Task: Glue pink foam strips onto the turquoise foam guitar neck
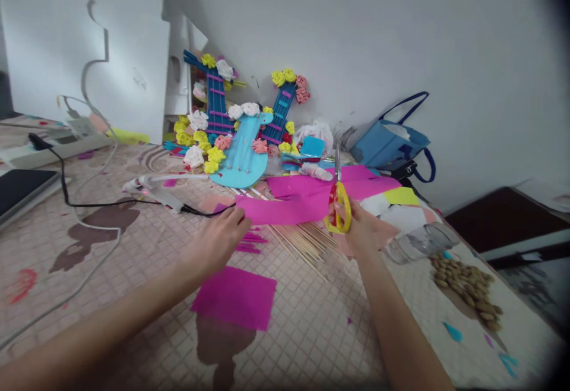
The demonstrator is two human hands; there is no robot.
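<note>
A long strip of magenta paper (285, 210) stretches between my two hands, above the table. My left hand (226, 233) pinches its left end. In my right hand (358, 227) are scissors (338, 201) with yellow and red handles, blades pointing up and away; the strip's right end meets this hand, but whether the fingers grip it too is hidden. Beneath the strip lie several thin wooden sticks (307, 242) and magenta-coloured sticks (252, 239). A square magenta piece (238, 298) rests nearer me. More magenta sheets (369, 187) are spread behind the scissors.
Paper-flower decorated guitar shapes, one light blue (244, 147), lean at the back. A glue gun (155, 192) with a black cord lies left. To the right are a clear jar (421, 242), a heap of peanuts (467, 290) and a blue bag (392, 141).
</note>
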